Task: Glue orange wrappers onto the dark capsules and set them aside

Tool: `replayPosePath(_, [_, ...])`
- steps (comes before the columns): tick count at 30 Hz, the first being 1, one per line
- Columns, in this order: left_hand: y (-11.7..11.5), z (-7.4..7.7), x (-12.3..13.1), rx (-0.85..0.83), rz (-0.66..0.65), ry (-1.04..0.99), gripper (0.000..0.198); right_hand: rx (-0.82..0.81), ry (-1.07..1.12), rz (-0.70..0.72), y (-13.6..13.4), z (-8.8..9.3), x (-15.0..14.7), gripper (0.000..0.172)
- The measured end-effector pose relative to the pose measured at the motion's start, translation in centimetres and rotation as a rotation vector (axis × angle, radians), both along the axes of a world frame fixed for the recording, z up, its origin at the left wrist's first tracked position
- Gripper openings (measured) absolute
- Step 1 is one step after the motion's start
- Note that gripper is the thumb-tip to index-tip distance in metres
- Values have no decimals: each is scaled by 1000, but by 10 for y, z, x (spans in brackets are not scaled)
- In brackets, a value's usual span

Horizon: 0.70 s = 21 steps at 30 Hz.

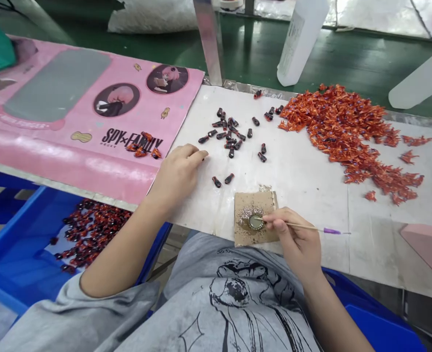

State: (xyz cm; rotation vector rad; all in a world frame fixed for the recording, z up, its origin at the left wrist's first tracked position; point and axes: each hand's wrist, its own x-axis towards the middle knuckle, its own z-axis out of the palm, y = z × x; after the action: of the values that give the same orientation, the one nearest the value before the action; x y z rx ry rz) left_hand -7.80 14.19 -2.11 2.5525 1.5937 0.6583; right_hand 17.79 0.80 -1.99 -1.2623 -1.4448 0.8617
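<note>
My right hand [296,239] pinches a thin stick with a purple end [311,228]; its tip rests in a small glue puddle [255,221] on a brown cardboard square [250,234]. My left hand [179,171] lies on the white table sheet [304,171], fingers curled, fingertips pinched near a scatter of small dark red-tipped pieces [234,134]. Whether it holds one is hidden. A heap of orange-red bits [348,132] lies at the right.
A pink printed sheet [73,107] covers the table's left, with several orange bits [142,146] on it. A blue bin [25,244] of dark red pieces sits below left. A white bottle [300,39] and a metal post [210,41] stand behind.
</note>
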Motion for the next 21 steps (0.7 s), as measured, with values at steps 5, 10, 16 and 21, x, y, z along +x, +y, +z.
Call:
replayPosePath(5, [-30, 11, 3, 7, 38, -319, 18, 43, -96, -6, 0, -4, -4, 35])
replayPosePath(10, [-56, 21, 14, -120, 81, -729, 4, 10, -99, -33, -1, -3, -7, 43])
replayPosePath(16, [-74, 15, 31, -266, 147, -1129, 16, -101, 64, -121, -2, -2, -13, 43])
replayPosePath(21, [-91, 5, 47, -550, 104, -1389, 24, -166, 190, -212, 0, 4, -14, 45])
